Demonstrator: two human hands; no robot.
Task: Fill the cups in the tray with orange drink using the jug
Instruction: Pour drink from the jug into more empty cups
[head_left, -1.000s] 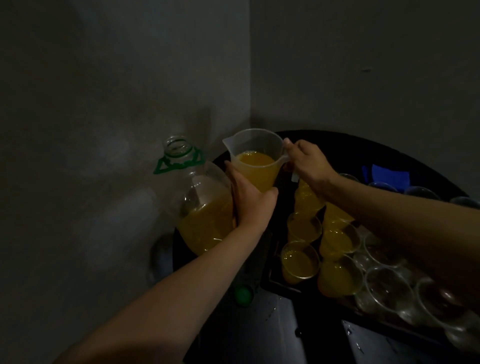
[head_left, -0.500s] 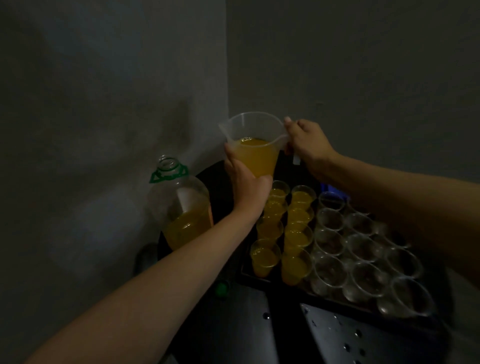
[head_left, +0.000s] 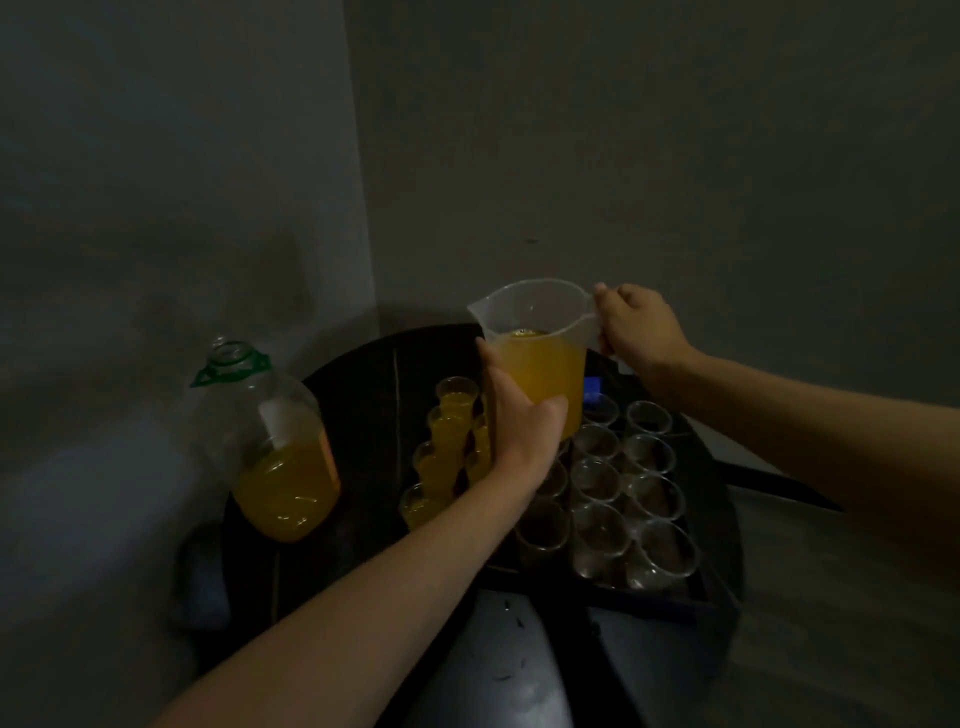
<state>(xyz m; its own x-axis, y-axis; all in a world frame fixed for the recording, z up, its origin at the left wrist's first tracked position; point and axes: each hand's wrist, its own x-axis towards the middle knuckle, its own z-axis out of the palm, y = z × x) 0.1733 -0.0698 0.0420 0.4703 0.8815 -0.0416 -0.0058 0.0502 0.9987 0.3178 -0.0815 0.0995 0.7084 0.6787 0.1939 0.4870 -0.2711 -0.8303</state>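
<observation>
both hands on the jug above the tray

the clear plastic jug (head_left: 540, 364) is in the air over the far end of the tray (head_left: 649, 597). it is upright or nearly so, with orange drink up to about half its height and its spout turned to the left. the right hand (head_left: 634, 327) has its fingers curled round the handle on the jug's right side. the left hand (head_left: 519, 423) cups the jug's lower body, with the thumb lying across the front and the other fingers wrapped round the left wall.

the tray sits on a round dark table (head_left: 353, 415) in a corner of grey walls. its left columns hold filled cups (head_left: 447, 431), orange to near the brim. the left forearm crosses over some of them, so their count cannot be told. to the right stand the empty cups (head_left: 623, 493), clear and packed rim to rim in rows.

left of the tray, on the table, stands a big clear bottle (head_left: 275, 457). it is uncapped, with a green ring (head_left: 228, 370) at its neck and orange drink in its lower part. a small blue thing (head_left: 592, 387) shows just behind the jug, but the light is too dim to tell what it is.
</observation>
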